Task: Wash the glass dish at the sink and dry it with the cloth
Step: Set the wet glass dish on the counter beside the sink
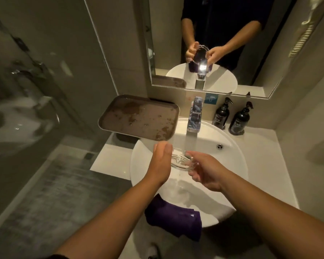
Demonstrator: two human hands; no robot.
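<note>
A round basin (pixel 238 165) is sitting at the centre of the countertop (pixel 108 161), with the faucet (pixel 194 116) standing at its 12 o'clock edge and water running down into the glass dish (pixel 180 161). The dish is being held over the bowl, between the left hand (pixel 160 161) at its 9 o'clock side and the right hand (pixel 204 171) at its 3 o'clock side. A tray (pixel 138 117) is lying at the basin's 10 o'clock, overhanging its rim. Two pump bottles (pixel 230 116) are standing side by side at 2 o'clock, against the wall. A cloth (pixel 174 217) is draping over the rim at 6 o'clock. The mirror (pixel 213 43) is hanging behind the faucet.
</note>
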